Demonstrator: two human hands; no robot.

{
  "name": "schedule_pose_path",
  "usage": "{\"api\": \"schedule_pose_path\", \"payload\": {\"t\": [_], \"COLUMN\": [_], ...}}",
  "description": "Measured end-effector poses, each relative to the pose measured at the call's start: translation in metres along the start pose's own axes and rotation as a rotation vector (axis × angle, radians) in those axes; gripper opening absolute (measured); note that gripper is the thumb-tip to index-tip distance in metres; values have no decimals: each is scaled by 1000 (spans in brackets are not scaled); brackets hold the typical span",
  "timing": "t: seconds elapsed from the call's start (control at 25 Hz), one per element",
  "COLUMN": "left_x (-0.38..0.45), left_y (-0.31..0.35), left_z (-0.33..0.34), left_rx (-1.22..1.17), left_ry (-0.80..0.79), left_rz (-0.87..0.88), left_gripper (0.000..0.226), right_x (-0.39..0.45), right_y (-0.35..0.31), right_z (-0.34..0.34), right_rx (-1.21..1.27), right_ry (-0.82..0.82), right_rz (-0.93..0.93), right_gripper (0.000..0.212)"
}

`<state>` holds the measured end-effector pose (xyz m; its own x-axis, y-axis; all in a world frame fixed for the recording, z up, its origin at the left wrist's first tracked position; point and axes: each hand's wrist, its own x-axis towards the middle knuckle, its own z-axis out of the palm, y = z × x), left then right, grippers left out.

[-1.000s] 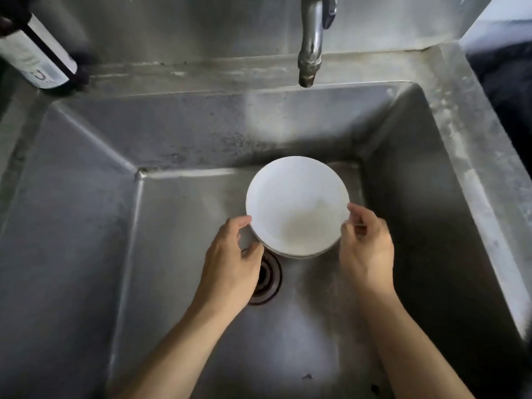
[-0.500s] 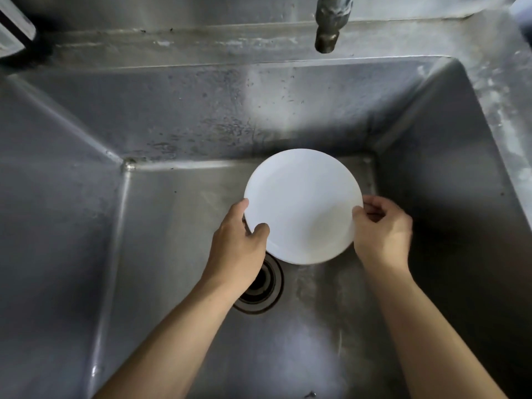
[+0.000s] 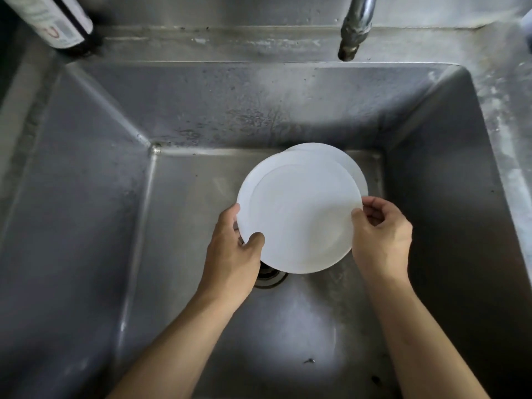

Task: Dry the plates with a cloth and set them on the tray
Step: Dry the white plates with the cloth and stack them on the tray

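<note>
Holding the top plate [image 3: 299, 217] over the sink [image 3: 86, 226], the left hand [image 3: 233, 254] pinches its left rim, the right hand [image 3: 381, 240] its right rim. A second plate [image 3: 349, 165] seems to lie beneath. No cloth or tray in view; drying not yet begun. Plates white, plain, possibly wet.

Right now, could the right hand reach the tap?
Probably yes: the tap hangs in the open, unblocked, above the sink. But the right hand grips the top plate, so it must let go first.
</note>
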<state>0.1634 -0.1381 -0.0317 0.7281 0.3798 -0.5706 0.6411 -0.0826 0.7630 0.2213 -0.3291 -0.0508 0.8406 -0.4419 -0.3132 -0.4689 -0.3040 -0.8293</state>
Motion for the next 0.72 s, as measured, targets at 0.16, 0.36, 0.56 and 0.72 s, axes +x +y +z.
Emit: {"api": "schedule_pose_path", "payload": {"t": [0.16, 0.36, 0.56, 0.72], "left_x": [-38, -77, -97, -98], "left_y": [-14, -28, -34, -38], "left_z": [-29, -62, -73, -77], "left_rx": [-4, 63, 27, 38], "left_ry": [68, 147, 172, 207], "left_rz": [-50, -163, -240, -229], "left_gripper": [69, 65, 56, 39], "right_x": [-42, -81, -103, -115], "right_y": [-8, -23, -39, -45], "right_z": [-3, -8, -16, -23], "right_rx": [-52, -229, -352, -358], "right_ry": [-89, -186, -260, -302], "right_rz": [15, 21, 73, 108], "right_gripper": [15, 21, 21, 13]}}
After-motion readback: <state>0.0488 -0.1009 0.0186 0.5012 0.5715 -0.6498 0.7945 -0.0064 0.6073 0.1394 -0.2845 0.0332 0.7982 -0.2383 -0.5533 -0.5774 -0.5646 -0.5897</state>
